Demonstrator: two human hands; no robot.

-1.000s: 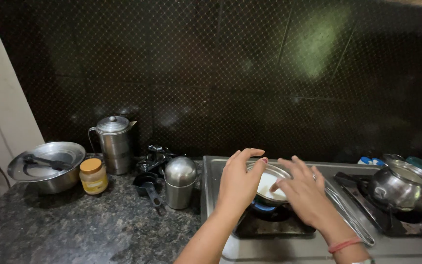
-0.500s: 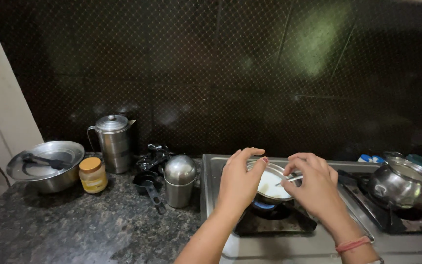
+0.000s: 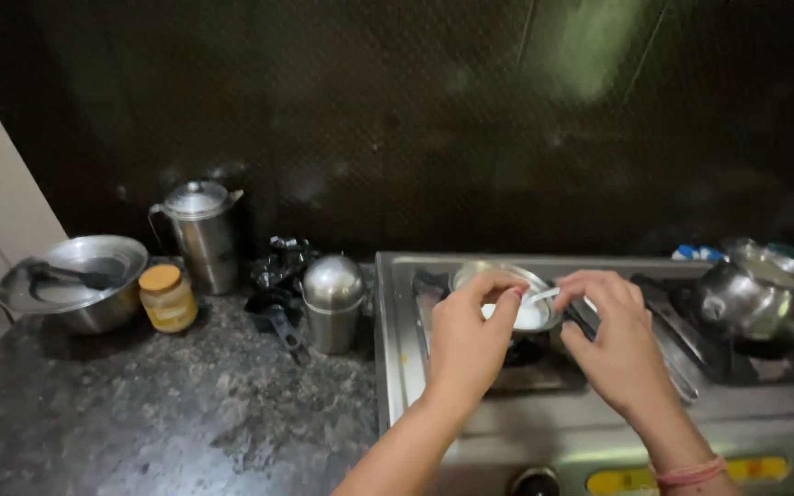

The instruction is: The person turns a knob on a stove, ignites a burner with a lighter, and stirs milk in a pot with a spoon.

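Now both hands: left hand (image 3: 467, 342), right hand (image 3: 614, 343) over steel pan (image 3: 500, 276) (stove); yellow-lidded jar (image 3: 167, 297) left.

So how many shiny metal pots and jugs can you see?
5. A wide bowl far left, a lidded jug behind the yellow jar, a domed canister beside the stove, a small pan under the hands, a pot at right. More may hide off-frame.

A small round steel pan (image 3: 507, 280) holds white liquid, and the broad flat steel stove (image 3: 599, 413) under it shines silver-grey. The short glass jar (image 3: 168, 298) is amber with an orange lid. The speckled stone counter (image 3: 158, 413) is mottled grey and black.
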